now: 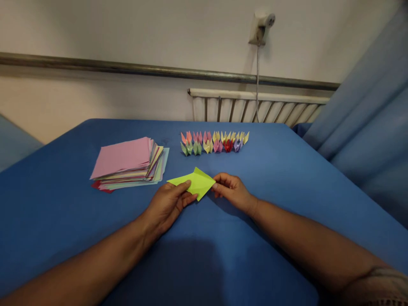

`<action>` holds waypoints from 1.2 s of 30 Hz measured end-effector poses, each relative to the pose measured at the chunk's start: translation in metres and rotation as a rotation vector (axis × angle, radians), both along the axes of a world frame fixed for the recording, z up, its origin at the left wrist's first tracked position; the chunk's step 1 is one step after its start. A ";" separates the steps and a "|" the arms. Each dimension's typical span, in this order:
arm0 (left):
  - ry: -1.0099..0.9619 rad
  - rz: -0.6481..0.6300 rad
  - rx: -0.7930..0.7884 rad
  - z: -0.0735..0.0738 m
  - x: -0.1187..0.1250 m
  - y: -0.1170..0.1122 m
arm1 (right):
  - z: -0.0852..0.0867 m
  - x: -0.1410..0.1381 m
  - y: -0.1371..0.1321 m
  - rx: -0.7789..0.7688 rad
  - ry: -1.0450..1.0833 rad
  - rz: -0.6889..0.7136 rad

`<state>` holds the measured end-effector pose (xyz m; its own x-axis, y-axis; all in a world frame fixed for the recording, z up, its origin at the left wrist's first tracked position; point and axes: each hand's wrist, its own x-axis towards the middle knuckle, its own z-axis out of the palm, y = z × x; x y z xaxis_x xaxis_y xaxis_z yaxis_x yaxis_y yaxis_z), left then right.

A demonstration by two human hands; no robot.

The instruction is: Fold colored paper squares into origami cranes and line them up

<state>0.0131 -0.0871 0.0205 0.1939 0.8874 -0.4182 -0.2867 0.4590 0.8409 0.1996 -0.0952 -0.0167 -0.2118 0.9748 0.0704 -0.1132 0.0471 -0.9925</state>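
Note:
A lime-green sheet of folded origami paper point(200, 183) is held above the blue surface, its flaps forming a pointed shape. My left hand point(170, 202) grips it from the left, the thumb on top and the fingers beneath. At the right-hand tip, my right hand point(234, 190) pinches the paper between thumb and forefinger. Beyond the hands stand two rows of small folded paper cranes point(208, 146) in pink, yellow, green, red and lilac. To the left lies a thick stack of coloured paper point(124, 159), with a pink sheet on top.
The blue-covered table point(270, 246) extends to the wall. Behind it run a metal rail point(143, 69) and a slatted white rack point(255, 95). A cord point(257, 72) hangs from a wall socket point(259, 29). A blue curtain point(366, 102) hangs on the right.

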 end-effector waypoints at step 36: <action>0.386 -0.226 0.241 -0.004 0.004 -0.012 | -0.013 -0.008 -0.008 0.054 -0.210 -0.035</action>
